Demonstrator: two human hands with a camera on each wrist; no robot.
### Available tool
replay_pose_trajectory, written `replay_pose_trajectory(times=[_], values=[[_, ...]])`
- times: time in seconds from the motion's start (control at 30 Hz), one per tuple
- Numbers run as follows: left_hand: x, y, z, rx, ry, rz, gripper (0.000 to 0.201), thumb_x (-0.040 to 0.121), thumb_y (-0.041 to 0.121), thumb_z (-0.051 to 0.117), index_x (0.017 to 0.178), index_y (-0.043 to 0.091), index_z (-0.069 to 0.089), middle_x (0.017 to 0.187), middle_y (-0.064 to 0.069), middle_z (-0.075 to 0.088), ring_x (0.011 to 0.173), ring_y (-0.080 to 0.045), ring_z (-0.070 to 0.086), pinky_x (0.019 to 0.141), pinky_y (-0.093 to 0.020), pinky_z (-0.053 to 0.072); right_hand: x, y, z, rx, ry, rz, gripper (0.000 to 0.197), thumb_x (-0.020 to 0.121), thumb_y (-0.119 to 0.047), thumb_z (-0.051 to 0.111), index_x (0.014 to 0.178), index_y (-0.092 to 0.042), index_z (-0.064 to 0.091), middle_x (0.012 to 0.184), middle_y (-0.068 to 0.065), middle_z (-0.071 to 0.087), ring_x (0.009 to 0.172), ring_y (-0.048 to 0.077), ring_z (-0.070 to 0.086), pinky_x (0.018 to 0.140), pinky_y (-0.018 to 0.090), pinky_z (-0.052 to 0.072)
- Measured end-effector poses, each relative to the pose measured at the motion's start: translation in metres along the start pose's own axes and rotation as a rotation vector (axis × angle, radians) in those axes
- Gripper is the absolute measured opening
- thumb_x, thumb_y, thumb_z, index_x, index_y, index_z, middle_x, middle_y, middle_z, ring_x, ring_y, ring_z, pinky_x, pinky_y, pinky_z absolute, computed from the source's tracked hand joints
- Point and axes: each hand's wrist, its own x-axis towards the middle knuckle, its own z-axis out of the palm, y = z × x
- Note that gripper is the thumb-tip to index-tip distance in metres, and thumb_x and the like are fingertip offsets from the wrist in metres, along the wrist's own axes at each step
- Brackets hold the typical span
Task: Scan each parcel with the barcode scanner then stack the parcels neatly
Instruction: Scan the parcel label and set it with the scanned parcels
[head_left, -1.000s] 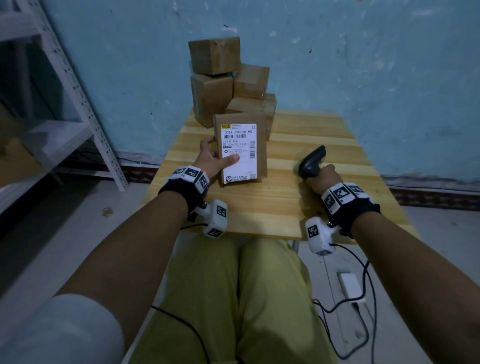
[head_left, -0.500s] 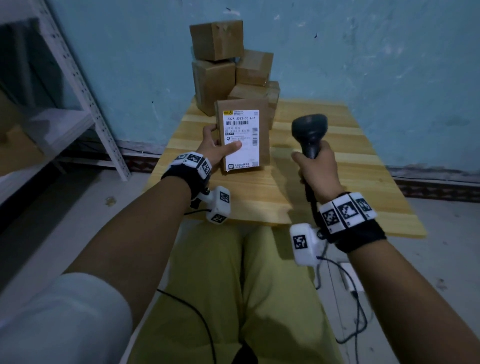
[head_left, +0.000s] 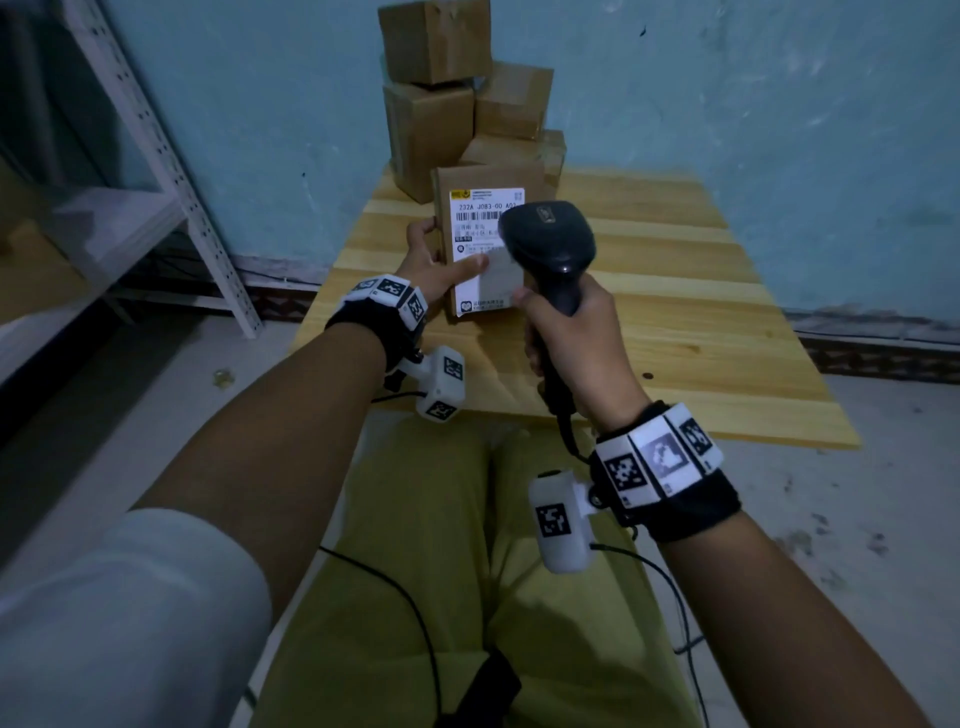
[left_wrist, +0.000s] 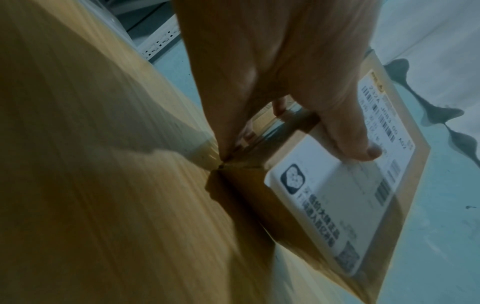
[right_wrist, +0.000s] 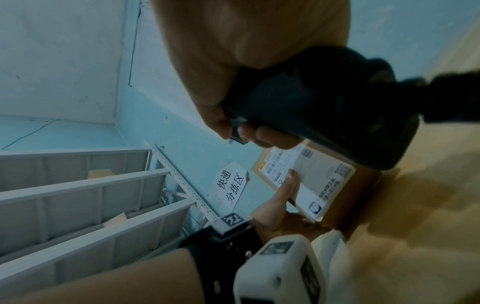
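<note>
Gripping the dark barcode scanner (head_left: 549, 240) by its handle, the right hand (head_left: 576, 343) has its fingers wrapped fully round it, a fingertip lying at the front of the handle in the right wrist view. The scanner's head is raised in front of the white shipping label (head_left: 485, 249), covering the label's right part in the head view; whether head and label touch cannot be told.

The labelled parcel (left_wrist: 345, 185) is held upright on its lower edge by the left hand (head_left: 434, 262), label facing the person. The thumb (left_wrist: 348, 142) is pressed flat across the label, and the fingers are curled round the parcel's left side to its back, so the parcel is pinched between them. Its bottom edge is set on the wooden table (head_left: 701, 332), left of the table's middle.

Just behind it, at the table's far left corner against the blue wall (head_left: 753, 104), more brown parcels (head_left: 457, 98) are stacked in a pile. Bare boards are seen to the right of the hands, out to the table's right and near edges. A white metal shelf rack (head_left: 171, 171) is seen standing on the floor beyond the table's left edge.
</note>
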Motion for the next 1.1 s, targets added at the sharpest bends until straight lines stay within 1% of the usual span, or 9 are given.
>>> replay_pose_trajectory(times=[0.1,0.27,0.37,0.4,0.47,0.53,0.6,0.67,1.1], values=[[0.000,0.000,0.000,0.010,0.008,0.007,0.075,0.084,0.007,0.064,0.141,0.011,0.015,0.126,-0.024,0.056,0.068,-0.014,0.059,0.042,-0.016,0.050,-0.005,0.001,0.004,0.009,-0.039,-0.001,0.013,0.089,-0.014,0.059,0.086,-0.018,0.048,0.057,0.003,0.048,0.036,0.010,0.044,0.038,0.024,0.035],[0.006,-0.002,-0.001,0.095,0.010,0.002,0.077,0.085,0.013,0.064,0.143,0.013,0.013,0.126,-0.024,0.056,0.091,-0.027,0.060,0.061,-0.024,0.051,-0.008,0.003,0.012,0.065,-0.055,0.045,0.016,0.088,-0.012,0.059,0.083,-0.021,0.047,0.053,0.002,0.047,0.033,0.008,0.041,0.037,0.021,0.034],[0.008,-0.002,-0.002,0.120,0.011,-0.022,0.076,0.086,0.013,0.063,0.142,0.014,0.012,0.127,-0.024,0.055,0.107,-0.036,0.060,0.058,-0.021,0.052,-0.009,0.003,0.015,0.094,-0.066,0.056,0.018,0.089,-0.011,0.058,0.081,-0.021,0.046,0.051,0.001,0.046,0.033,0.008,0.040,0.037,0.021,0.033],[0.009,-0.002,-0.002,0.126,0.012,-0.033,0.077,0.086,0.014,0.063,0.143,0.015,0.012,0.128,-0.023,0.054,0.111,-0.037,0.058,0.065,-0.025,0.055,-0.009,0.003,0.016,0.098,-0.068,0.055,0.018,0.089,-0.010,0.058,0.080,-0.021,0.046,0.050,0.001,0.045,0.033,0.009,0.040,0.038,0.021,0.033],[0.010,-0.002,-0.004,0.172,0.006,-0.064,0.078,0.084,0.020,0.064,0.142,0.020,0.011,0.132,-0.022,0.051,0.117,-0.039,0.054,0.088,-0.046,0.051,-0.010,0.001,0.016,0.101,-0.075,0.056,0.017,0.090,-0.010,0.057,0.081,-0.020,0.047,0.051,0.000,0.045,0.034,0.010,0.041,0.038,0.022,0.034],[0.008,-0.001,-0.005,0.213,0.002,-0.084,0.079,0.083,0.026,0.065,0.142,0.025,0.012,0.133,-0.020,0.049,0.117,-0.038,0.053,0.096,-0.052,0.046,-0.010,-0.001,0.016,0.106,-0.086,0.069,0.014,0.090,-0.010,0.056,0.082,-0.019,0.047,0.052,0.000,0.046,0.035,0.011,0.041,0.038,0.022,0.034],[0.006,0.000,-0.004,0.193,0.002,-0.086,0.081,0.080,0.030,0.068,0.140,0.029,0.014,0.131,-0.018,0.050,0.115,-0.037,0.054,0.093,-0.049,0.047,-0.011,-0.004,0.015,0.124,-0.095,0.087,0.015,0.091,-0.010,0.055,0.079,-0.016,0.047,0.052,0.003,0.044,0.038,0.015,0.040,0.040,0.023,0.033],[0.003,0.001,-0.004,0.191,0.003,-0.090,0.083,0.078,0.033,0.070,0.139,0.033,0.015,0.133,-0.021,0.048,0.116,-0.040,0.053,0.095,-0.055,0.046,-0.011,-0.005,0.015,0.136,-0.103,0.101,0.017,0.091,-0.010,0.054,0.076,-0.015,0.047,0.052,0.005,0.043,0.040,0.017,0.039,0.041,0.025,0.033],[0.006,0.004,-0.005,0.143,-0.008,-0.134,0.083,0.080,0.022,0.067,0.142,0.028,0.013,0.139,-0.019,0.045,0.124,-0.039,0.048,0.101,-0.058,0.041,-0.010,-0.009,0.018,0.173,-0.172,0.135,0.023,0.092,-0.011,0.053,0.070,-0.015,0.047,0.052,0.005,0.042,0.039,0.016,0.038,0.041,0.022,0.033]])
